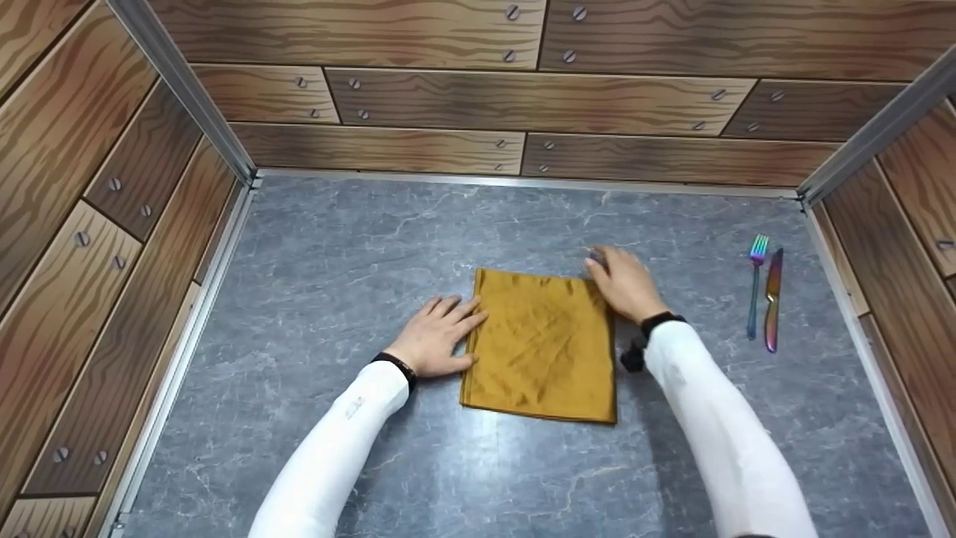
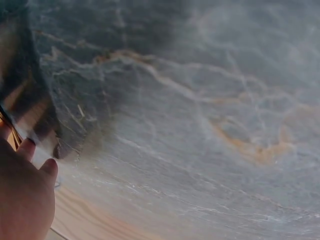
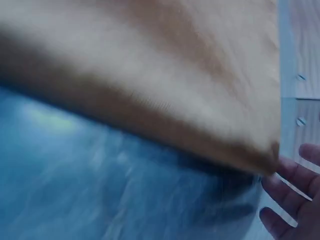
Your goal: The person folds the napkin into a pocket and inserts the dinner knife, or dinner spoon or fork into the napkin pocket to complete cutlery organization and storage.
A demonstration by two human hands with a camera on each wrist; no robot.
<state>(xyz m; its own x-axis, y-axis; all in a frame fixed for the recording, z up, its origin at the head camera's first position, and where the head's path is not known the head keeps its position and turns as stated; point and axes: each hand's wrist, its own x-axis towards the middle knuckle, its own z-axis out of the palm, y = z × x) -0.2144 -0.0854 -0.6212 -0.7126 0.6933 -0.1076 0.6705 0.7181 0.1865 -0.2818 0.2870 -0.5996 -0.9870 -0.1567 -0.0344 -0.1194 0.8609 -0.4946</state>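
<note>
A folded mustard-gold cloth with a satiny sheen lies near the middle of the grey marbled surface, faintly creased, with layered edges along its left side. My left hand rests flat, fingers spread, its fingertips and thumb on the cloth's left edge. In the left wrist view, only part of that hand shows at the lower left. At the far right corner of the cloth is my right hand, fingers loosely bent. The right wrist view has its spread fingers right at the corner of the cloth.
A rainbow-tinted fork and a matching knife lie side by side at the right. Wood-patterned panels wall in the back and both sides, with metal rails along the surface's edges.
</note>
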